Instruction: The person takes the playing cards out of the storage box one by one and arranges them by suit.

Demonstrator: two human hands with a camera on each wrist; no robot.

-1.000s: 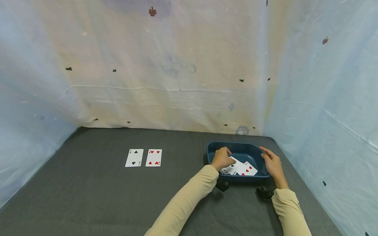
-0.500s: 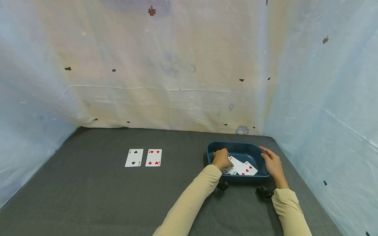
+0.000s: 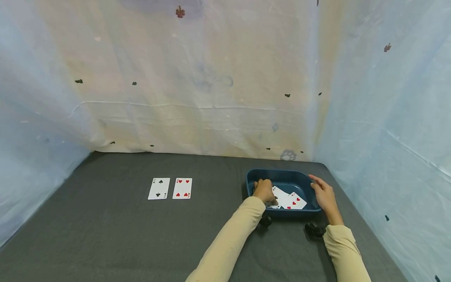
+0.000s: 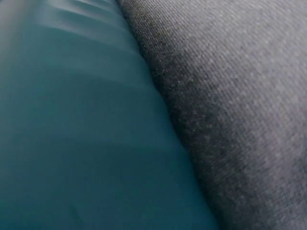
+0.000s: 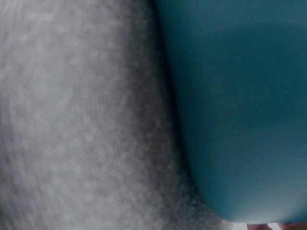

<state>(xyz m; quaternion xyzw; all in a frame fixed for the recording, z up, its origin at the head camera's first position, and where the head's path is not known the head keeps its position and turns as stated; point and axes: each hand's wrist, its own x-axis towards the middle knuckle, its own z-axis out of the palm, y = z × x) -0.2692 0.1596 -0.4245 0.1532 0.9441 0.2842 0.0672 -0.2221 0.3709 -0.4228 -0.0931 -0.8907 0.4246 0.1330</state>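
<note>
A dark blue tray [image 3: 282,172] sits on the grey cloth at the right, with several face-up playing cards [image 3: 294,201] inside. My left hand [image 3: 264,190] reaches into the tray's left side, fingers curled down onto the cards and pinching one at its edge. My right hand [image 3: 322,194] rests against the tray's right rim with fairly straight fingers. Further left, a two of clubs [image 3: 159,188] and a four of hearts [image 3: 182,188] lie side by side, face up. Both wrist views show only the tray's outer wall [image 4: 72,143] [image 5: 240,120] against the cloth; neither hand appears in them.
The grey cloth [image 3: 105,235] covers the whole table. Pale sheets hang as walls at the back [image 3: 211,78], left and right, close behind the tray. Black wrist cameras [image 3: 265,220] [image 3: 314,230] sit under both sleeves.
My left hand has slid a little left and toward me inside the tray, curling tighter over the cards. The right hand has stayed at the rim.
</note>
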